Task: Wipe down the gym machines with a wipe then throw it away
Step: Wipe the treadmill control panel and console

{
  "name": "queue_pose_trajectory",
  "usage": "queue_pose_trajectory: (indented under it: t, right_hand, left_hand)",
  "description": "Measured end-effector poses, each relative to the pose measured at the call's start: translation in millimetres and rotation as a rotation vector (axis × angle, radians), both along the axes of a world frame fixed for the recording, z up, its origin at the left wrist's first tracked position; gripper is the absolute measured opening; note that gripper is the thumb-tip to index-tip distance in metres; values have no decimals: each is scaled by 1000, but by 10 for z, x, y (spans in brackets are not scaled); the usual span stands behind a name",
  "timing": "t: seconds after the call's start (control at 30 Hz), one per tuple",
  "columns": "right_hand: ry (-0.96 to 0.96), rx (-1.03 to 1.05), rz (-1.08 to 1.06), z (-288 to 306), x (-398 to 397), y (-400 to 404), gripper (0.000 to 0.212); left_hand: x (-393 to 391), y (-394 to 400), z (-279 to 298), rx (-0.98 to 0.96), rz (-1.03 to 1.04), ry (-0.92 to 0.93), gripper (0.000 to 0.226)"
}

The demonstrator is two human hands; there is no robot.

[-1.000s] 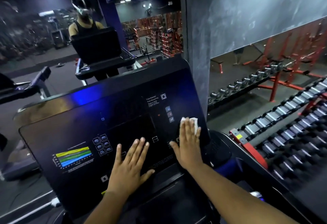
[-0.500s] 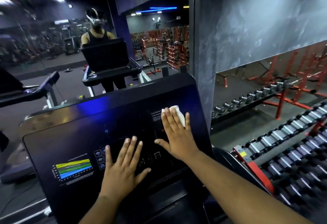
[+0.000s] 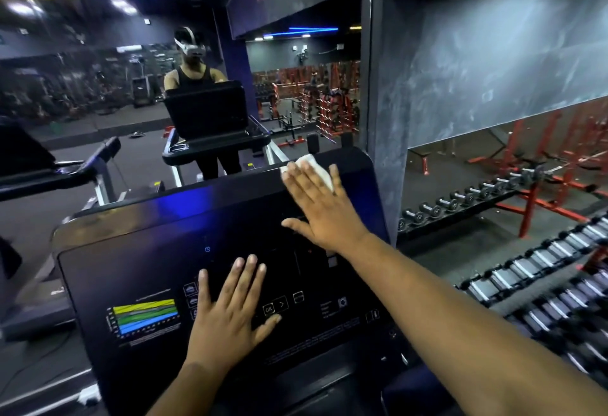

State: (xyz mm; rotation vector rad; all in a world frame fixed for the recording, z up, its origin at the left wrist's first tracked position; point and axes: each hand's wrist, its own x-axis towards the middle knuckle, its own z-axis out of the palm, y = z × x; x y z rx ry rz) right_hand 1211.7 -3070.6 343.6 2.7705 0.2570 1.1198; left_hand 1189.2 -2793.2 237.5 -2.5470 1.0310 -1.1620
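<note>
Your right hand (image 3: 324, 208) is pressing a white wipe (image 3: 314, 169) flat against the treadmill console (image 3: 158, 271) with fingers straight and spread — the wipe is peeking out beyond your fingertips at the console's top edge. Your left hand (image 3: 230, 313) is resting nearer you, fingers spread, holding nothing — its thumb is lying just beside the OK button (image 3: 268, 309).
</note>
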Motion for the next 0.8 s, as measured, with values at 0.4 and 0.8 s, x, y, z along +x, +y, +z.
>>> queue_pose_trajectory:
  t: [0.4, 0.8]
  right_hand:
    - [186, -55, -74, -1998, -1083, -313, 93]
    - [148, 246, -206, -284, -311, -502, 108]
  left_hand:
    - [-13, -19, -74, 5, -3, -20, 85]
    - [-83, -105, -189, 41, -25, 9, 80]
